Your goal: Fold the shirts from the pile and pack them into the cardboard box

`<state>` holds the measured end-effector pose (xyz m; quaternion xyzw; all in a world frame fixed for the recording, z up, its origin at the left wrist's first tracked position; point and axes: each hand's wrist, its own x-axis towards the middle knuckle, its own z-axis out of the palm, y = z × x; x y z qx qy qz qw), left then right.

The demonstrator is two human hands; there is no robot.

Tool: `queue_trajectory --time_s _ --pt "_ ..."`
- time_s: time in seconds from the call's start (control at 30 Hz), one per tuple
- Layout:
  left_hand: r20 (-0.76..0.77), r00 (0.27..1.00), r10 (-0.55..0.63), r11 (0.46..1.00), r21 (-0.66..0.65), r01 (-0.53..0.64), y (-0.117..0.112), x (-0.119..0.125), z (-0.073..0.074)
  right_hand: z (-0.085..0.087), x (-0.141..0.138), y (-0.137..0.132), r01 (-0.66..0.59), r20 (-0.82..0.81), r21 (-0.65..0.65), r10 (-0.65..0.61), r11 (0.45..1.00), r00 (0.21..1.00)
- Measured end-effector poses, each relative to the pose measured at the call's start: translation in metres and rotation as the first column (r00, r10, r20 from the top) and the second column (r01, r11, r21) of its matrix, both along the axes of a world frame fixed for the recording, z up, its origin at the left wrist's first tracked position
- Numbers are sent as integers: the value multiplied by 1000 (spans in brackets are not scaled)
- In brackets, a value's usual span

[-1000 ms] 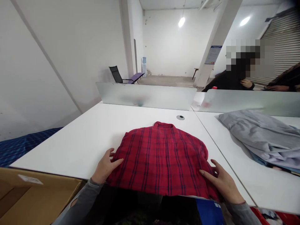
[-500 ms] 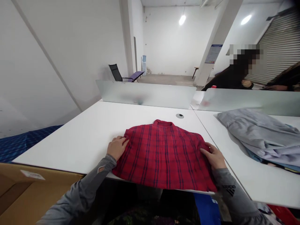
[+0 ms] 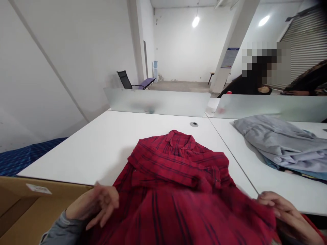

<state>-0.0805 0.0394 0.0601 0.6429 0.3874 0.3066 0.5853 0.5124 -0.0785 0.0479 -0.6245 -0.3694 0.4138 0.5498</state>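
A red plaid shirt (image 3: 176, 161) lies on the white table, its collar at the far end and its sleeves crossed over the chest. The lower part comes toward me past the table's front edge, blurred by motion. My right hand (image 3: 287, 212) is closed on the shirt's fabric at the lower right. Beside the shirt's left edge is my left hand (image 3: 93, 204), its fingers apart and slightly bent, with no cloth visibly gripped.
Grey garments (image 3: 278, 139) are piled on the table at right. An open cardboard box (image 3: 63, 190) stands at the near left. Frosted dividers (image 3: 158, 102) line the table's back. Beyond them, a person in dark clothing (image 3: 237, 83) stands at the right, with another person's sleeve nearby.
The folded shirt has opened out toward me, showing its collar front and crossed sleeves. Both hands have come nearer and spread wider; the left has let go of the fabric.
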Motion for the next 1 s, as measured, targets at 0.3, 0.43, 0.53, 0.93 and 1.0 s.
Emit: queue_trajectory --time_s 0.3,0.43,0.53,0.93,1.0 --pt "-449 733 510 695 718 -43 52 63 3 14 -39 58 38 759 42 -56 998 649" --pt "-519 704 485 598 784 166 94 90 -1 17 -63 99 -173 915 143 -63 975 399" --pt "-663 689 293 684 649 333 110 113 -13 10 -98 114 -391 944 -37 160 920 289" --pt "-529 779 336 519 794 316 69 132 -40 7 -148 109 -422 893 -109 275 900 356" --pt "-522 799 297 448 815 366 62 140 -48 11 -152 110 -426 863 -2 217 905 457"
